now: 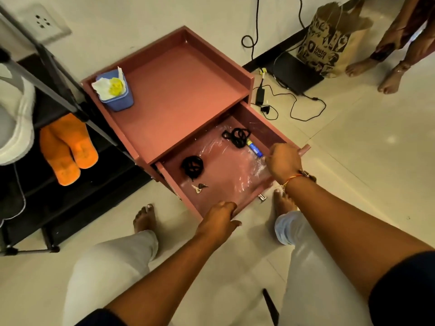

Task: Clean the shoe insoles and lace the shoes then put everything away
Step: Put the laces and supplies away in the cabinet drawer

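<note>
A pink bedside cabinet [174,90] stands on the floor with its drawer [259,128] pulled out. Inside the drawer lie two bundles of black laces, one at the back [236,136] and one at the left [192,166], on clear plastic. A blue tube [255,149] lies next to the back bundle, right by my right hand [283,161], which reaches into the drawer's right side with fingers curled; I cannot tell whether it holds the tube. My left hand [219,216] grips the drawer's front edge.
Small keys [199,187] lie in the drawer. A blue cup [117,92] with tissue and something yellow sits on the cabinet top. Orange slippers [68,149] rest on a black rack at left. Cables, a laptop [296,74], a paper bag [329,41] and another person's feet are at the right.
</note>
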Tool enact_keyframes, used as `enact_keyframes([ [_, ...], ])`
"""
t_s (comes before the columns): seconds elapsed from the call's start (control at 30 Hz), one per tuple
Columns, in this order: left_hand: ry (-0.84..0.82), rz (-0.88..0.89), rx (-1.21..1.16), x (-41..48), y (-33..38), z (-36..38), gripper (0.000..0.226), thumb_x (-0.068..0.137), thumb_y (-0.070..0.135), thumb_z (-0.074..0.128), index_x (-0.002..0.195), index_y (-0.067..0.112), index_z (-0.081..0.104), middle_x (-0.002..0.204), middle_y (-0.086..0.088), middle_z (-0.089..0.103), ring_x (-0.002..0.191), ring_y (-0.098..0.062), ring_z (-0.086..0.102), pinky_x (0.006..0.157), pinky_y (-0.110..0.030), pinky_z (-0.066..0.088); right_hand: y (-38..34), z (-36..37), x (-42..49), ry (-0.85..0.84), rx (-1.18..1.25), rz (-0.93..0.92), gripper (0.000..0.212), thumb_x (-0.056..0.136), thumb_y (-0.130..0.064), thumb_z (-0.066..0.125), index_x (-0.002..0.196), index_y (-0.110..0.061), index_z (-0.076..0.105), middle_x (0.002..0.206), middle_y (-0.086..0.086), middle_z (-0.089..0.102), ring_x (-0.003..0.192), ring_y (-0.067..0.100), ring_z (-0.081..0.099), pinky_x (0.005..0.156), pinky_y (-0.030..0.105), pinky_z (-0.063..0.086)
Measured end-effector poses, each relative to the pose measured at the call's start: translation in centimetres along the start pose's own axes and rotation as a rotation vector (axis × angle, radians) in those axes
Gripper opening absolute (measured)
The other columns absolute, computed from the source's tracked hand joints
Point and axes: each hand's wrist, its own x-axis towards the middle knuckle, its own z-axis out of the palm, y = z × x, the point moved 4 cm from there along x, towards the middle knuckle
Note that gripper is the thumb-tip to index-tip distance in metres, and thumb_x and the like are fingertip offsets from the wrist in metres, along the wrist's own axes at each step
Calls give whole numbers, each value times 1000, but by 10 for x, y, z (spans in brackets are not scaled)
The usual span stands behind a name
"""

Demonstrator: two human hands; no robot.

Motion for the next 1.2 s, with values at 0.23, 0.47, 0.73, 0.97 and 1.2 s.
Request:
enact_keyframes([
  [0.23,174,-116,-86,-17,-9,8,33,90,18,72,122,17,66,118,-4,59,103,-24,60,83,-24,45,24,29,-37,-369,63,127,32,98,-30,58,119,-7,66,123,15,65,110,34,61,88,36,49],
  [0.47,358,-156,-34,-8,-20,-7,20,91,15,71,110,20,66,111,1,58,90,-15,53,78,-24,47,18,48,-22,-323,277,101,16,85,-24,77,87,-13,65,98,8,71,91,27,65,84,35,54],
  [0.73,535,-45,285,21,-45,-49,34,87,27,76,119,18,71,136,-3,54,127,-23,45,106,-36,43,-22,74,12,-251,831,228,12,85,-19,78,83,-7,74,75,4,74,71,19,73,81,37,60],
  [0.97,529,-265,367,53,-81,-101,115,80,51,77,160,9,6,167,-12,8,155,-29,6,125,-40,10,-66,90,34,-320,1237,254,11,96,-2,61,105,-3,67,100,14,71,95,26,72,88,38,60],
  [1.2,534,-312,369,77,-100,-125,97,83,48,77,155,10,25,156,-11,36,146,-29,33,120,-41,32,-98,87,46,-431,1180,130,19,103,-8,46,103,-20,61,111,2,65,111,19,63,84,32,57],
])
